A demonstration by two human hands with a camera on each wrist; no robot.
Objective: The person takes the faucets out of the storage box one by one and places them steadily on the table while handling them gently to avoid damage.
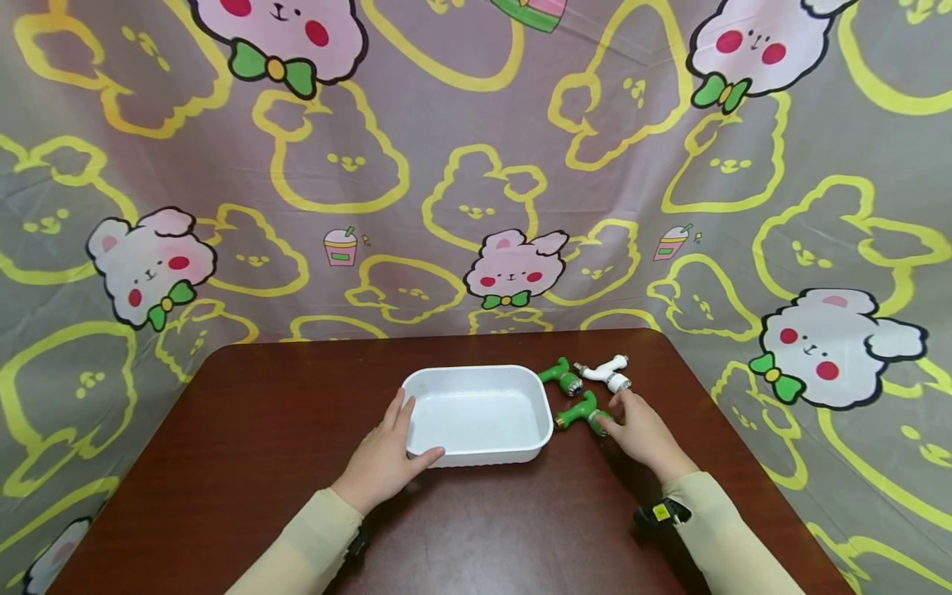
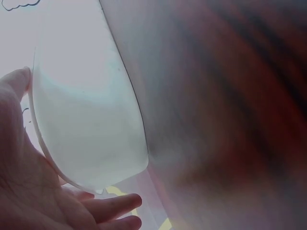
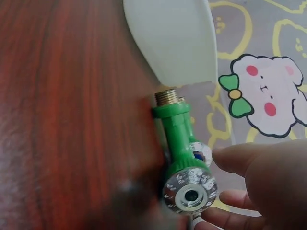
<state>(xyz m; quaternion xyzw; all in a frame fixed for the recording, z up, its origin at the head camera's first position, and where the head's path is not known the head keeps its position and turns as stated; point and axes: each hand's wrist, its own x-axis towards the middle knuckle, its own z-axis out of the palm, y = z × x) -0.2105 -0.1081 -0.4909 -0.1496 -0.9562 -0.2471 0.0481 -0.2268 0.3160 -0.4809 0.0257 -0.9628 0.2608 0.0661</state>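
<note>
A white rectangular basin (image 1: 476, 453) sits on the table. My left hand (image 1: 383, 463) rests at its left front corner, thumb by the front rim and fingers extended along the left end; the left wrist view shows the thumb (image 2: 21, 81) at the basin's edge. To the basin's right lies a green faucet (image 1: 583, 409) with a brass threaded end. My right hand (image 1: 643, 434) is at this faucet's knob end, thumb and fingers spread apart around the knob (image 3: 191, 191); firm contact cannot be made out. Behind lie another green faucet (image 1: 561, 376) and a white faucet (image 1: 608, 372).
The dark reddish-brown table (image 1: 297, 413) meets a patterned cloth (image 1: 416, 165) at its back and sides. A black band with a yellow-marked device (image 1: 662, 514) is on the right wrist. The two rear faucets lie close together by the basin's far right corner.
</note>
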